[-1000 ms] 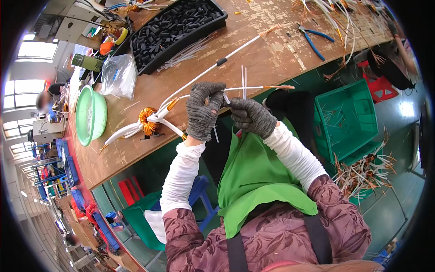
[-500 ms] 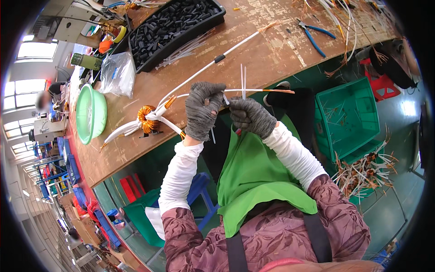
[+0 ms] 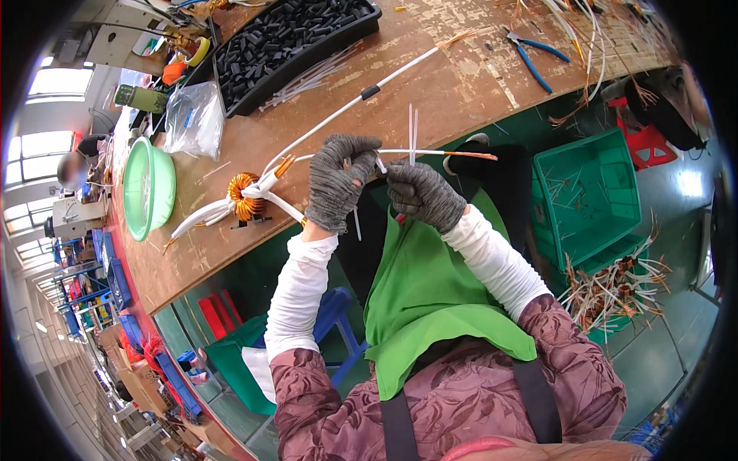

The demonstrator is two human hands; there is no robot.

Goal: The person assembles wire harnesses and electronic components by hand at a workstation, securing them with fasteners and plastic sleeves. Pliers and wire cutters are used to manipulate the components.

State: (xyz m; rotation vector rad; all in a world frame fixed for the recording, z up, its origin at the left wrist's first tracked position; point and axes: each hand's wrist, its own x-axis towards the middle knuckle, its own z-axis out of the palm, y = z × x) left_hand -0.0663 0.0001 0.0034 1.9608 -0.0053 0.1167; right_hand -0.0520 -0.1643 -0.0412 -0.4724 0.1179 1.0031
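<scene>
Our left hand (image 3: 336,184) and right hand (image 3: 424,196), in ribbed grey knit gloves (image 3: 327,206), seem clamped on the nearer white lead (image 3: 434,152) at the edge of the scuffed wooden bench (image 3: 430,100), the exact pinch hidden; it looks light, smooth and springy, best gripped by its sleeve, not its frayed copper tip (image 3: 470,156), while the ring-shaped, copper-wound coil (image 3: 237,192) seems denser and stiff

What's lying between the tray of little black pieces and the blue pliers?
In the head view, a white wire with a frayed copper end lies between the tray and the pliers, with thin white strips right beside the tray.
</scene>
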